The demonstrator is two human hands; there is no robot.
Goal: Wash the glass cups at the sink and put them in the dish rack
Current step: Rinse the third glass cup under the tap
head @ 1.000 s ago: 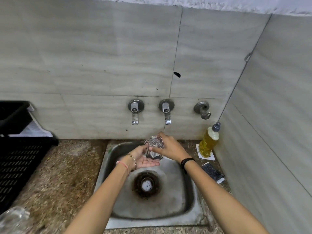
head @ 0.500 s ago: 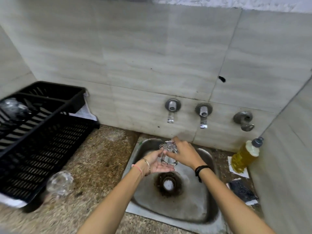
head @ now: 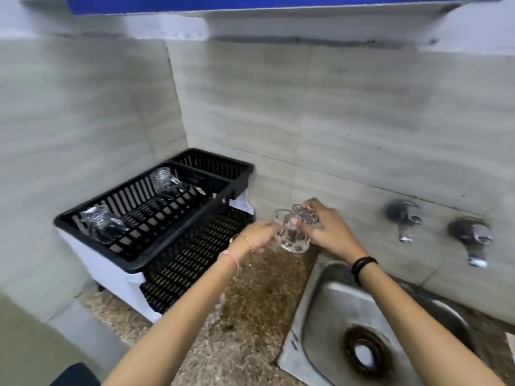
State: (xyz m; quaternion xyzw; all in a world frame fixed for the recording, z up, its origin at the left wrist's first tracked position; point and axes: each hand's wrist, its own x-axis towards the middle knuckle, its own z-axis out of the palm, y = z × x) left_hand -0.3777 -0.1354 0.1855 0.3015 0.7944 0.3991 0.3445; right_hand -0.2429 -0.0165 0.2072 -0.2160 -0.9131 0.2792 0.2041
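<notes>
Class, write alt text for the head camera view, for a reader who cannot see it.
A person's right hand grips a clear glass cup, left hand at its side, above a speckled counter between a steel sink and a black dish rack. Two more glass cups sit in the rack's upper tray.

Right hand (head: 326, 232) grips glass cup (head: 292, 238), seemingly inverted; left hand (head: 259, 235) touches it.
</notes>
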